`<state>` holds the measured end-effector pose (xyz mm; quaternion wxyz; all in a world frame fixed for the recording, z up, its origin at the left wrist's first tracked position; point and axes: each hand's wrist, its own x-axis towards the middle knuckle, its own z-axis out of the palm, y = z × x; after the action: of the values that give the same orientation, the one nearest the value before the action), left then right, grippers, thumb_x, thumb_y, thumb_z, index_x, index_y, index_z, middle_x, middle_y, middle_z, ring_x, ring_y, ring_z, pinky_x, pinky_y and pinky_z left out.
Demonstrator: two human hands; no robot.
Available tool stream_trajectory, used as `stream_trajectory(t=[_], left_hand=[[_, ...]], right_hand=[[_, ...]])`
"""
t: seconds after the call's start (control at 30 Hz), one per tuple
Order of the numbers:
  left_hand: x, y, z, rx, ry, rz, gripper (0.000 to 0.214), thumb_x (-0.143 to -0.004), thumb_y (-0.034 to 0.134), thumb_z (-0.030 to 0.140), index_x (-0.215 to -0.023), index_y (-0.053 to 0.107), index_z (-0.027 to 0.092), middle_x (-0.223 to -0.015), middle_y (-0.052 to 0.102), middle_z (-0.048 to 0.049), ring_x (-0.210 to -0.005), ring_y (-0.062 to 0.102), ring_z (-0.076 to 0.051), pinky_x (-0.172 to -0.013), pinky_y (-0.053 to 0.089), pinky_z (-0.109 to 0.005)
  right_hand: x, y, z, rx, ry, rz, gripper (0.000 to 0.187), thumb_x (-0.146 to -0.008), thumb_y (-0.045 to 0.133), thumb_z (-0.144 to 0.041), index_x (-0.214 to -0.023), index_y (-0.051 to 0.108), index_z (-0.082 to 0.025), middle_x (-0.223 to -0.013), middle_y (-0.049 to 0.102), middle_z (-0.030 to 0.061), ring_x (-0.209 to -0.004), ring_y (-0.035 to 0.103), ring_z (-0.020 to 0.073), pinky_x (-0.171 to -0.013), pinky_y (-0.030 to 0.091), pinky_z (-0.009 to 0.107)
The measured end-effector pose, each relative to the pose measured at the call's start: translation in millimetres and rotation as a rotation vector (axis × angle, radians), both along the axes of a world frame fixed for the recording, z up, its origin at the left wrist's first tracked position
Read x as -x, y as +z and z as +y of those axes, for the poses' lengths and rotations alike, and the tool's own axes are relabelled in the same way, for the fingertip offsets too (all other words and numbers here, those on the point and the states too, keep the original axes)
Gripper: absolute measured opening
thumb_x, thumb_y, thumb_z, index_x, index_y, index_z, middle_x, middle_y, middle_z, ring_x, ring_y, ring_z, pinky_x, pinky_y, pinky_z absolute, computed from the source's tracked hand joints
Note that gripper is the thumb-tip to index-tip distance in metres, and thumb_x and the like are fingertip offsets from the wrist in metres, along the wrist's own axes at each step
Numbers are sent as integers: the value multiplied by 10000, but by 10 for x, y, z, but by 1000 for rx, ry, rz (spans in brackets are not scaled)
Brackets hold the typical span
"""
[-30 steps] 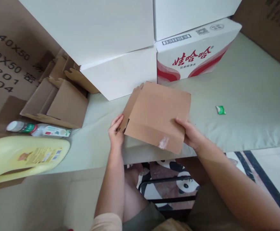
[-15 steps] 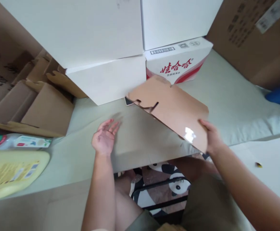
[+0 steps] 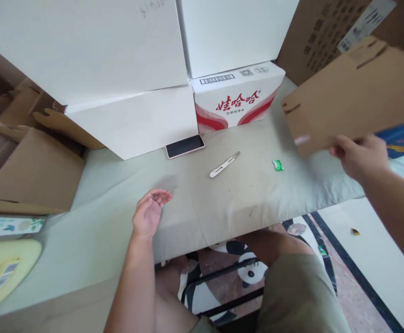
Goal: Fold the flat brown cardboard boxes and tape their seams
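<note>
Cardboard (image 3: 351,95), swung from centre to right above the cloth (image 3: 195,203), is gripped at its lower edge by the right hand (image 3: 364,155), the left hand (image 3: 149,212) empty, loosely curled, while the knife (image 3: 223,166) lies uncovered, seemingly within easy reach.

Cardboard (image 3: 344,101): brown, flat, with dark edge slots and a pale patch; raised aslant above the surface (image 3: 202,203).

A worktop (image 3: 84,245) was covered in pale green cloth (image 3: 195,208); the pale floor (image 3: 392,236) was crossed by dark bands (image 3: 355,273).
</note>
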<state>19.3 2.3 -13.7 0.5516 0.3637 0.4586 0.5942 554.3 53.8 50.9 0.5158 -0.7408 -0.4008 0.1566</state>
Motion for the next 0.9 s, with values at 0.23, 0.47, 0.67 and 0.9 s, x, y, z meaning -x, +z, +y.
stream_trajectory(t=[0.23,0.47,0.67,0.9], left_hand=[[37,20,46,-4,10,-22,312,-657,758,453,-790,793,173,-791,751,-122,-779,705,-245,-776,582,-390],[104,121,-108,-63,20,-119,268,-668,704,430,-778,736,188,-790,724,-86,-748,672,-203,-747,542,-344],[497,188,-383,-84,61,211,386,-802,560,398,-518,357,233,-532,340,34,-528,330,-120,-538,280,-285],[818,267,-584,106,41,442,423,-793,527,226,-502,221,236,-556,175,21,-541,200,-121,-528,120,-346]], right_hand=[[670,62,272,139,170,518,244,-800,717,-80,-995,647,-209,-1047,731,113,-819,759,185,-838,596,340],[1415,-61,30,288,402,377,86,-813,747,-190,-884,718,-230,-1024,769,106,-803,750,182,-715,601,265],[2811,100,270,240,836,87,192,-734,804,-377,-856,733,-246,-868,748,77,-761,712,230,-658,598,364],[5183,206,218,29,1344,-334,334,-788,651,-299,-1117,663,-238,-962,746,52,-843,694,220,-789,586,393]])
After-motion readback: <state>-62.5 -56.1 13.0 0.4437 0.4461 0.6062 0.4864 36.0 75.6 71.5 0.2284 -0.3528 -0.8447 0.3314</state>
